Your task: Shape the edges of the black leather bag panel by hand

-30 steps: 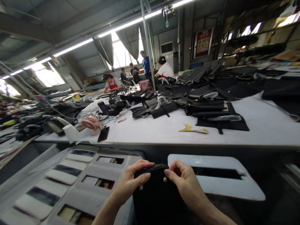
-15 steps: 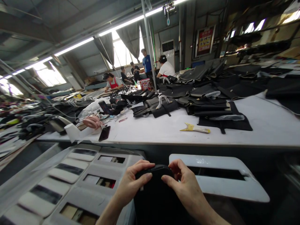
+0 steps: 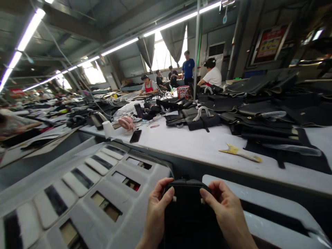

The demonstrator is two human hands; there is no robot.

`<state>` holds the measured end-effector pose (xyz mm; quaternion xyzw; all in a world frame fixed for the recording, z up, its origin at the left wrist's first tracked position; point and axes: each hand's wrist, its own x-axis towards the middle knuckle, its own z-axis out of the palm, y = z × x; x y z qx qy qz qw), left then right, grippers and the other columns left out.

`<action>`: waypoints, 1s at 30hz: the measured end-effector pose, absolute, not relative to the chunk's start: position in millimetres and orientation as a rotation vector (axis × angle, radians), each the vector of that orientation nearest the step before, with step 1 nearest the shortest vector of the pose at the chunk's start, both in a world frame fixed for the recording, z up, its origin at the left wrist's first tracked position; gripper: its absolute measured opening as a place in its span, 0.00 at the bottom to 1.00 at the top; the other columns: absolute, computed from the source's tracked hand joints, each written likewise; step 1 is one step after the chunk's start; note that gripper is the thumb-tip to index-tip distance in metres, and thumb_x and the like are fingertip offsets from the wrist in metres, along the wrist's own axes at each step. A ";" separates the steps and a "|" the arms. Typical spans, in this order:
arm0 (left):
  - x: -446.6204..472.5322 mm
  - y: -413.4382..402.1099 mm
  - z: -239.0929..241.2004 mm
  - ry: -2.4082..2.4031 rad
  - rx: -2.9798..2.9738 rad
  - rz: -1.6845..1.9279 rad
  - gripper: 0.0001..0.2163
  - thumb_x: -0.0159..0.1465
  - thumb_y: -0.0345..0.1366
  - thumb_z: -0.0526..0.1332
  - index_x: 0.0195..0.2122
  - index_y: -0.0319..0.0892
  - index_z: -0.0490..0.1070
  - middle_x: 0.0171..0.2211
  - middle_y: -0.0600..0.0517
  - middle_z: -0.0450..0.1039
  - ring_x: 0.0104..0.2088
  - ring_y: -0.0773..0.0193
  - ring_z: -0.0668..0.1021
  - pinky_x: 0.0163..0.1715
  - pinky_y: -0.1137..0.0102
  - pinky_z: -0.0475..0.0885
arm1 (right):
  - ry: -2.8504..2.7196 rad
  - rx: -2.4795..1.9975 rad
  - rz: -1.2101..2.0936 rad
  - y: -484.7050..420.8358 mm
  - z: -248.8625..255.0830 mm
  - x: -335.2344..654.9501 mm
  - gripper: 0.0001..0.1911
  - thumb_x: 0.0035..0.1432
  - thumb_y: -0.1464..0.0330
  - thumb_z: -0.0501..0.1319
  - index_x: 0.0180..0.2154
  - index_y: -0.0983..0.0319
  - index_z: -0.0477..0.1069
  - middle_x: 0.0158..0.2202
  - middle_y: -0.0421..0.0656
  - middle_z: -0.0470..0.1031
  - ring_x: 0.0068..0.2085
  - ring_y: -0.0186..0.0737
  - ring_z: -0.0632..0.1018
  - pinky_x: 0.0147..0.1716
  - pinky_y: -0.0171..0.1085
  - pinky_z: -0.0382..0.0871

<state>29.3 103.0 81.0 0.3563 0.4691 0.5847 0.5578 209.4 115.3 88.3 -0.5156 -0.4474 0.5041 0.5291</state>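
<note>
Both forearms come in from the bottom edge, wrists fairly close together. The left hand (image 3: 156, 207) grasps the upper left corner of a black panel (image 3: 188, 214), with the thumb laid flat on the near face and the fingers curled over the top edge. The right hand (image 3: 228, 211) mirrors it on the upper right corner, thumb in front and fingers wrapped behind. Both hands are closed on the panel.

The panel is black and matt, with a fine woven-looking surface, rounded top corners and a raised rim along the top edge. A small pale tab shows at each thumb tip; what these are cannot be told. The panel is held upright at low centre, close to the person, between a grey tray (image 3: 85, 193) and a white shell (image 3: 280, 221).

The grey tray is smooth moulded plastic with rows of rectangular slots. The white shell is glossy and round-cornered, with one long dark slot.

Beyond lies a white worktop (image 3: 197, 145). On it:
- a yellow-handled scraper (image 3: 240, 153)
- a small pink fan (image 3: 127, 122)
- a dark phone (image 3: 135, 136), lying flat
- stacked black bags (image 3: 204, 119)

Several people (image 3: 213, 74) are at the far end.
</note>
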 end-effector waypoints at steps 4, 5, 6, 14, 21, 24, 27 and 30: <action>28.7 90.5 81.0 1.107 0.769 1.469 0.16 0.60 0.41 0.66 0.49 0.46 0.73 0.38 0.51 0.74 0.37 0.64 0.76 0.41 0.70 0.71 | -1.171 -1.257 1.162 115.0 92.7 210.4 0.22 0.52 0.48 0.65 0.30 0.59 0.63 0.25 0.37 0.64 0.27 0.35 0.66 0.25 0.33 0.63; 27.1 90.1 82.0 1.114 0.771 1.476 0.16 0.60 0.41 0.67 0.48 0.46 0.73 0.38 0.51 0.74 0.36 0.64 0.76 0.41 0.70 0.71 | -1.197 -1.258 1.170 116.1 94.3 211.8 0.22 0.53 0.47 0.64 0.30 0.59 0.63 0.25 0.37 0.64 0.27 0.35 0.66 0.25 0.33 0.63; 25.1 90.3 82.6 1.116 0.776 1.479 0.16 0.59 0.41 0.67 0.48 0.46 0.74 0.38 0.51 0.74 0.36 0.64 0.75 0.41 0.70 0.71 | -1.224 -1.255 1.196 118.2 95.9 213.8 0.23 0.54 0.47 0.63 0.30 0.59 0.64 0.25 0.37 0.63 0.27 0.34 0.66 0.25 0.33 0.62; 20.3 89.4 75.8 1.122 0.769 1.396 0.21 0.60 0.43 0.67 0.53 0.45 0.71 0.34 0.51 0.74 0.34 0.64 0.77 0.36 0.71 0.73 | -1.449 -1.034 1.609 146.9 118.1 240.7 0.18 0.58 0.54 0.64 0.35 0.63 0.68 0.25 0.36 0.65 0.25 0.30 0.65 0.24 0.31 0.60; 25.5 90.0 78.8 1.118 0.713 1.351 0.23 0.57 0.43 0.69 0.53 0.45 0.70 0.41 0.48 0.77 0.38 0.61 0.79 0.36 0.72 0.74 | -1.568 -0.995 1.665 152.6 126.9 249.6 0.17 0.56 0.57 0.65 0.33 0.63 0.66 0.23 0.35 0.66 0.22 0.30 0.66 0.21 0.31 0.61; 28.6 91.2 80.4 1.138 0.699 1.346 0.23 0.56 0.43 0.70 0.51 0.44 0.71 0.39 0.49 0.78 0.37 0.61 0.79 0.35 0.72 0.75 | -1.644 -1.021 1.538 152.0 120.2 250.5 0.16 0.59 0.57 0.63 0.33 0.63 0.67 0.23 0.34 0.64 0.22 0.29 0.63 0.21 0.31 0.58; 30.6 92.5 82.0 1.162 0.715 1.342 0.22 0.55 0.43 0.71 0.49 0.43 0.72 0.38 0.49 0.78 0.35 0.62 0.79 0.35 0.72 0.75 | -1.647 -0.999 1.547 151.5 116.4 253.0 0.16 0.59 0.56 0.63 0.34 0.63 0.67 0.24 0.35 0.64 0.24 0.29 0.63 0.22 0.31 0.58; 31.7 93.4 83.6 1.192 0.740 1.326 0.22 0.55 0.44 0.70 0.48 0.42 0.72 0.38 0.49 0.78 0.33 0.62 0.79 0.32 0.72 0.74 | -1.621 -0.945 1.625 150.9 117.0 256.2 0.16 0.58 0.57 0.64 0.36 0.63 0.66 0.26 0.36 0.66 0.26 0.30 0.64 0.24 0.31 0.58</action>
